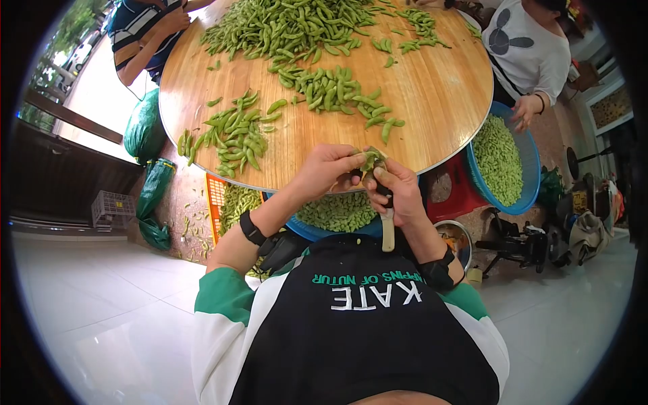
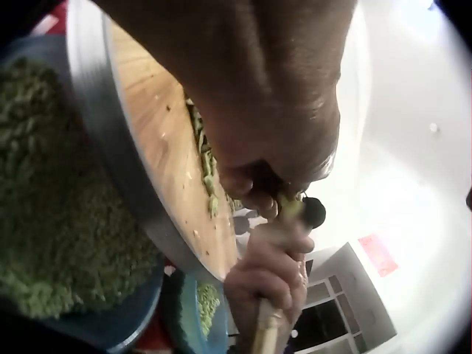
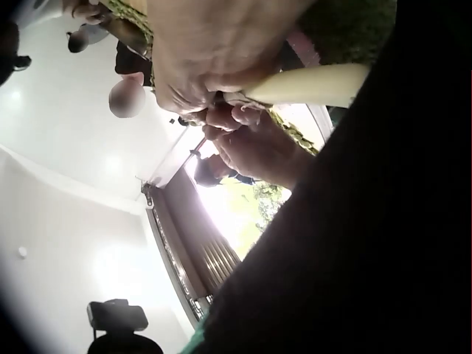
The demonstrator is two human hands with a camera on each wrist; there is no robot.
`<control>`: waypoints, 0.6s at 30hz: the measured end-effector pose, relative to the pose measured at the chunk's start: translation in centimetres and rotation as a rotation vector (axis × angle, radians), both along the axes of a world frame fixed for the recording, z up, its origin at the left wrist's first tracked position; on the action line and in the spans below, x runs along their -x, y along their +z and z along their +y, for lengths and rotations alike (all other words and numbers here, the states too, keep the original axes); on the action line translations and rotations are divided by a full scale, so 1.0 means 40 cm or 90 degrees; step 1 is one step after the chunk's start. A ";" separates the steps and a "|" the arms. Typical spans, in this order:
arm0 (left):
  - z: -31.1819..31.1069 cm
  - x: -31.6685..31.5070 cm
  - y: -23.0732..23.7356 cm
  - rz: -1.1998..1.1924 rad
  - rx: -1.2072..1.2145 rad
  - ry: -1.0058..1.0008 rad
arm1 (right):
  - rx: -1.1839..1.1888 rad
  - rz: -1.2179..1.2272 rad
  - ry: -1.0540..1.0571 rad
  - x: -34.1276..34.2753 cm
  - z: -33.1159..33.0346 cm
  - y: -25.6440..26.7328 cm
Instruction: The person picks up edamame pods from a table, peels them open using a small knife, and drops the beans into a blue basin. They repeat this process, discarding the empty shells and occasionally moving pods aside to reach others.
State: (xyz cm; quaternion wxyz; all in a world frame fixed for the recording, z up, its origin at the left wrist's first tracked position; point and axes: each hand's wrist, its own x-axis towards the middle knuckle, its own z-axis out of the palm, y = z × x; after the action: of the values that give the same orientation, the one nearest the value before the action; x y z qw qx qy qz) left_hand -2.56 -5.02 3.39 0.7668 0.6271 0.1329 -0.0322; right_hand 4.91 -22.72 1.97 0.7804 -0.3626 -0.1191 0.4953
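Observation:
At the near edge of the round wooden table (image 1: 432, 101), the left hand (image 1: 327, 170) pinches a green pod (image 1: 370, 159). Close against it, the right hand (image 1: 399, 192) grips a tool with a pale handle (image 1: 388, 233), which points down toward the shirt. In the left wrist view the right hand (image 2: 267, 269) is curled round the pale handle (image 2: 267, 324), with a bit of green pod (image 2: 289, 205) between the hands. The right wrist view shows the pale handle (image 3: 310, 85) under the right hand (image 3: 214, 51), and the left hand's (image 3: 262, 151) fingertips meeting it; the tool's working end is hidden.
Pods lie in a large pile (image 1: 290, 27) and smaller heaps (image 1: 236, 135) on the table. Shelled beans fill a blue basin (image 1: 337, 212) below the edge and another blue basin (image 1: 499, 158) at right. An orange crate (image 1: 214, 202) stands below left. Two people sit across.

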 end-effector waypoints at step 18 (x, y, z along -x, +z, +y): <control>-0.068 0.013 -0.033 -0.119 -0.132 0.081 | 0.181 -0.416 -0.065 -0.034 0.004 0.020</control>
State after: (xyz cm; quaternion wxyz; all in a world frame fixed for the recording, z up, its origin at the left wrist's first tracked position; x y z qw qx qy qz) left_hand -3.10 -7.74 2.05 0.7076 0.6934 0.1033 0.0890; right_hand 6.26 -22.55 2.79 0.6666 -0.6123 -0.2737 0.3253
